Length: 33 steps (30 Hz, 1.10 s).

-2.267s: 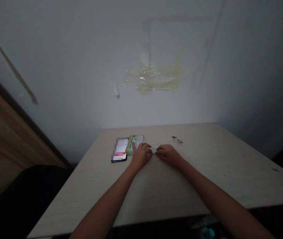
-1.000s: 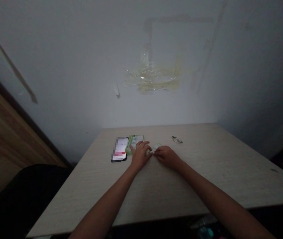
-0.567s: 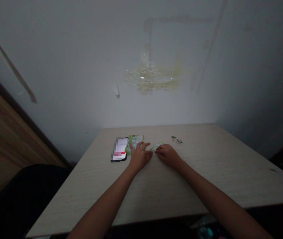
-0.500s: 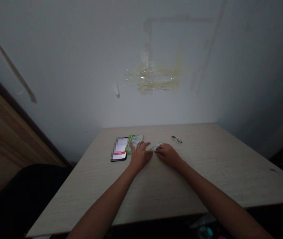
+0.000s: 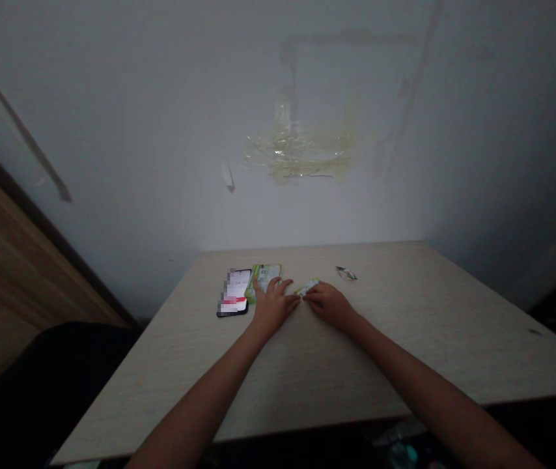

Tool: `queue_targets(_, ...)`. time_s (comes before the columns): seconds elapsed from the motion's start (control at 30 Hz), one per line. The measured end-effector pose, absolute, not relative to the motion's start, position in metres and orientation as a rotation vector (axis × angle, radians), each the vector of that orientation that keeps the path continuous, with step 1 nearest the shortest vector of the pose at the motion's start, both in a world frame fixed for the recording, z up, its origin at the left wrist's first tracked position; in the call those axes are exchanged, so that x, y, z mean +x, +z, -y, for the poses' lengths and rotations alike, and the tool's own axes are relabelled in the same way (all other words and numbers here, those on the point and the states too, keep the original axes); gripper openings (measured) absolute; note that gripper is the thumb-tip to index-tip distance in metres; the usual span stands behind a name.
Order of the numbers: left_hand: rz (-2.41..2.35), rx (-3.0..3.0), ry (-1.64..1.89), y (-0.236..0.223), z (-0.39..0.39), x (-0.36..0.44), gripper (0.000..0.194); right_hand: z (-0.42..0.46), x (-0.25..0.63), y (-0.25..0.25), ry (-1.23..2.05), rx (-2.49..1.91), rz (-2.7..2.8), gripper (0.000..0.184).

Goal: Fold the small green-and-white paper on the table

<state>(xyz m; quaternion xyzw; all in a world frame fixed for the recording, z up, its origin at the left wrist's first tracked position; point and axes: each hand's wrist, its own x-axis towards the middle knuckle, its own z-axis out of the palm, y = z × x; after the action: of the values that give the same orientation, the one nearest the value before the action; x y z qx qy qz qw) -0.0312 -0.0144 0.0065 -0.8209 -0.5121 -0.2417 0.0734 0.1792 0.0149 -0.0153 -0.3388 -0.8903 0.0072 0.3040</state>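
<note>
My left hand (image 5: 270,311) lies with its fingers spread. Some of its fingertips rest at the near edge of a flat green-and-white printed sheet or packet (image 5: 264,275), and its thumb reaches toward a smaller green-and-white piece (image 5: 306,287). With fingers curled together, my right hand (image 5: 329,301) grips the near right side of that small piece, low over the table. The fingers hide part of it, and its exact kind is unclear. Both hands are close together, thumbs almost meeting.
A smartphone (image 5: 235,293) with a lit screen lies left of the green sheet. Farther right is a small folded packet-like scrap (image 5: 346,273). The pale wooden table (image 5: 405,352) meets a wall (image 5: 161,130) with peeling tape (image 5: 302,156). A dark chair-like shape (image 5: 63,378) stands at left.
Hardly anything differs. Both hands keep their places at the small piece, with only a slight shift of the fingers and of the camera's view.
</note>
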Motion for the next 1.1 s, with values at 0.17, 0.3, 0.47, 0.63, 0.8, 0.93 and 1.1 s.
queue_targets(0.17,1.605,-2.447,-0.744,0.0,0.011,-0.032,0.014,-0.013,0.179,-0.013,-0.008,-0.887,2.382,0.024)
queue_targets(0.3,1.668,-2.437,-0.742,0.0,0.01,-0.032,0.017,-0.013,0.178,-0.011,-0.079,-0.923,2.43,0.024)
queue_targets(0.47,1.663,-2.396,-0.737,0.003,0.012,-0.031,0.021,-0.013,0.172,-0.008,-0.232,-0.988,2.493,0.021)
queue_targets(0.63,1.591,-2.352,-0.718,0.004,0.014,-0.031,0.018,-0.012,0.17,-0.006,-0.272,-1.01,2.542,0.022)
queue_targets(0.8,1.593,-2.353,-0.711,0.004,0.015,-0.032,0.018,-0.011,0.171,-0.007,-0.202,-1.027,2.504,0.021)
queue_targets(0.93,1.642,-2.348,-0.714,0.004,0.015,-0.033,0.019,-0.01,0.173,-0.007,-0.132,-1.052,2.488,0.021)
queue_targets(1.1,1.629,-2.364,-0.728,0.004,0.014,-0.035,0.019,-0.01,0.175,-0.007,-0.078,-1.03,2.464,0.021)
